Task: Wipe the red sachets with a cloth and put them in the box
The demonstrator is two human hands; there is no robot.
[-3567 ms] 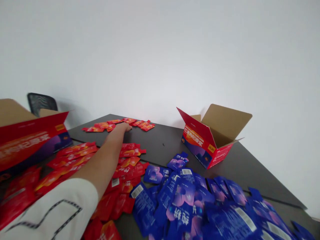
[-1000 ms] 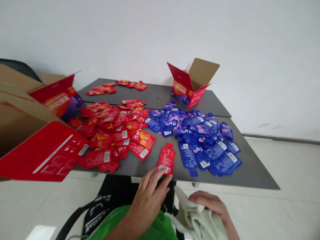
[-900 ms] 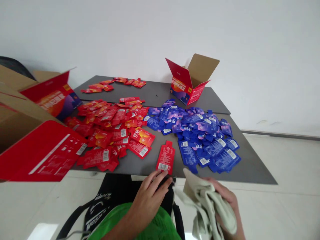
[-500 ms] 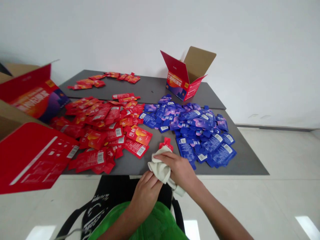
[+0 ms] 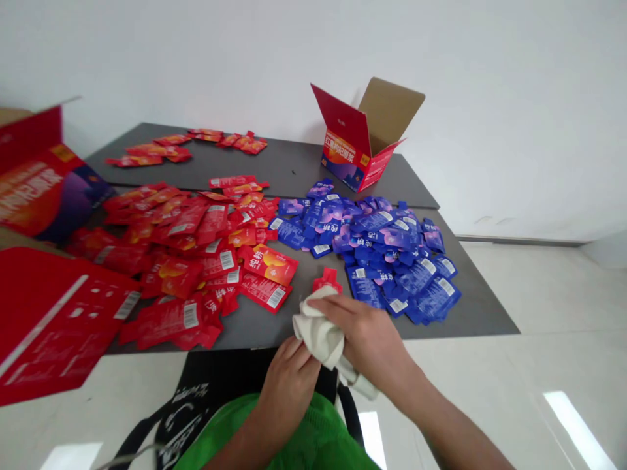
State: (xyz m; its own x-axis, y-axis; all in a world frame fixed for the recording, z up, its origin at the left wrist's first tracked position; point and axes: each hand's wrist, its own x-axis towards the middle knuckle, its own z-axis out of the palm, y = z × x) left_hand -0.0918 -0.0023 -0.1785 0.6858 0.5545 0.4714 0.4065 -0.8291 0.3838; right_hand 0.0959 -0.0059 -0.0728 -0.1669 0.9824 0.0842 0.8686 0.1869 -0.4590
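Note:
A crumpled white cloth (image 5: 321, 333) is bunched in my right hand (image 5: 375, 336), whose fingers close over it at the table's front edge. Out of the cloth's far side pokes the red spouted end of a pouch (image 5: 327, 279); the cloth covers the rest. My left hand (image 5: 291, 372) is closed at the near end of this pouch, its fingertips partly hidden under the cloth. To the left lies a heap of red pouches (image 5: 171, 274). A pile of blue pouches (image 5: 382, 248) spreads to the right of my hands.
An open red carton (image 5: 350, 153) stands at the back right of the grey table (image 5: 470, 307). Another open carton (image 5: 53, 320) takes up the left side, its flaps reaching over the front edge. Several red pouches (image 5: 147, 150) lie in a loose group at the back left.
My right hand and the cloth have shifted slightly right and toward me. More of the cloth shows below my right hand. The view has tilted a little; the piles look the same.

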